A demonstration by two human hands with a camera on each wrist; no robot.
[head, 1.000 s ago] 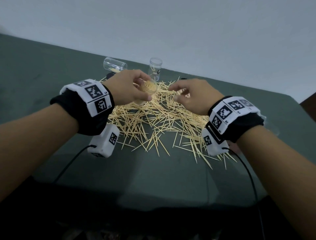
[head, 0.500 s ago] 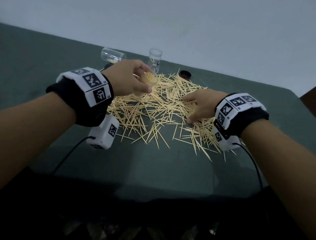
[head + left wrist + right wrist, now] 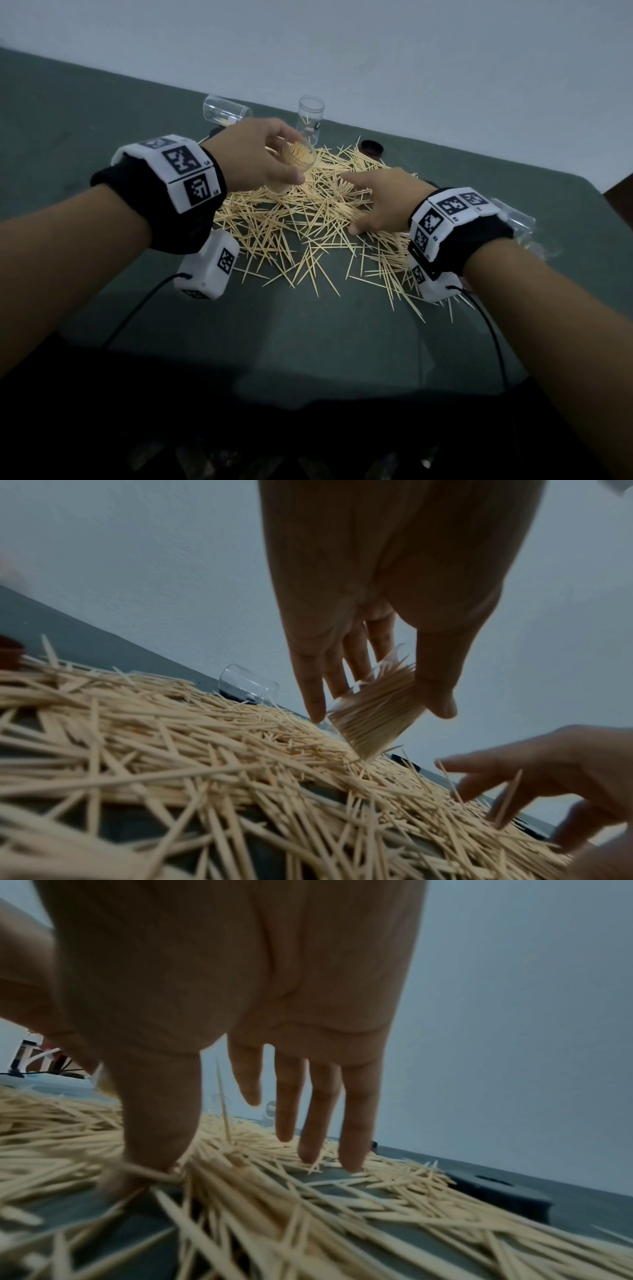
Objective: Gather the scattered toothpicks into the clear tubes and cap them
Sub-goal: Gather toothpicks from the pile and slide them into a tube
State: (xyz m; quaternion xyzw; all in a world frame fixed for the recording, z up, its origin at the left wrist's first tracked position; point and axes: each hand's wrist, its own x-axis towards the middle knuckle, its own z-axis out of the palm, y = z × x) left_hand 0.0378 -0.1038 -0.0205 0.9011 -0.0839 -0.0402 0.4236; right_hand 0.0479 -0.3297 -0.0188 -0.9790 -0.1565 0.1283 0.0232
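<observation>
The fingers point(image 3: 356, 656) and thumb of the left hand point(image 3: 253, 154) curl round a clear tube point(image 3: 296, 161) packed with toothpicks, held tilted just above the scattered toothpicks point(image 3: 294, 222) on the green table point(image 3: 102, 113). The right hand point(image 3: 383, 202) (fingers spread and straight) presses down onto the pile, grasping nothing. Another tube point(image 3: 310, 118) stands upright behind.

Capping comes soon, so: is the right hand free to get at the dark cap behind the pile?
Probably yes. The right hand lies open on the toothpicks, and nothing stands between it and the dark cap.
</observation>
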